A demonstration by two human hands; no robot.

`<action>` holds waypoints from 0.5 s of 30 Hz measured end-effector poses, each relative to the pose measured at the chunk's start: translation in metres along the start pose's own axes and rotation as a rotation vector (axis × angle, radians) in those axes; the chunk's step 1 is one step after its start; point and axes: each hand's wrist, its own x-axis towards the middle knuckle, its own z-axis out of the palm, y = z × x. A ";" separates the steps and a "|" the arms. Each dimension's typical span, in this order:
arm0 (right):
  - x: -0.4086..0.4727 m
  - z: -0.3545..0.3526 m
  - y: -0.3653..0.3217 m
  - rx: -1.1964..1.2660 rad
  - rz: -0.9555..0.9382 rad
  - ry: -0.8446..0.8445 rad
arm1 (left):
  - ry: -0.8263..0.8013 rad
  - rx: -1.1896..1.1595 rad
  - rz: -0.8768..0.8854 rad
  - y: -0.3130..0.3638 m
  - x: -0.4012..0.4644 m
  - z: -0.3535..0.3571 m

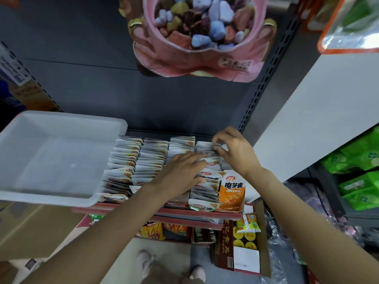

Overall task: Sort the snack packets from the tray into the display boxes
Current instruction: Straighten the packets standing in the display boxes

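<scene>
Left hand [180, 171], fingers straight, pressed the packet rows [147, 160] flat, likely bracing them; right hand [235, 150] pinched packets mid-right. White tray [61, 124] looked empty.

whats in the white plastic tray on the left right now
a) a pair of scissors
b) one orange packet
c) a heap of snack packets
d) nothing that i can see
d: the white tray shows only its bare bottom, while the snack packets stand in rows in the display beside it, where the left hand and right hand are working.
</scene>
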 end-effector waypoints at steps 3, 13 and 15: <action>-0.007 -0.006 0.001 -0.048 -0.039 -0.072 | 0.016 0.024 0.008 -0.001 -0.002 0.003; -0.011 0.002 0.002 -0.123 -0.032 -0.025 | 0.102 0.054 0.051 0.002 -0.002 0.006; -0.014 0.006 0.002 -0.122 -0.040 0.000 | 0.113 0.063 0.055 0.002 -0.003 0.005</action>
